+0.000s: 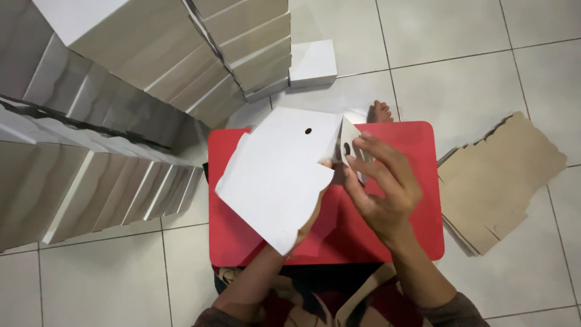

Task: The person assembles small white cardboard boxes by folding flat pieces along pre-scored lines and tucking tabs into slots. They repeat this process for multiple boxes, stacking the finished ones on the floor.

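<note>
I hold a flat white cardboard box blank (278, 175) above a small red table (417, 206). The blank has a small round hole near its top and wavy cut edges. My left hand (315, 215) is mostly hidden under the blank and grips it from below. My right hand (378, 184) pinches a narrow side flap (349, 142) at the blank's right edge, bent upward. My bare foot (380, 111) shows past the table's far edge.
Tall stacks of folded white boxes (97, 151) fill the left side and top left. One closed white box (313, 62) lies on the tiled floor behind the table. A pile of flat brown-backed blanks (502, 181) lies on the floor at right.
</note>
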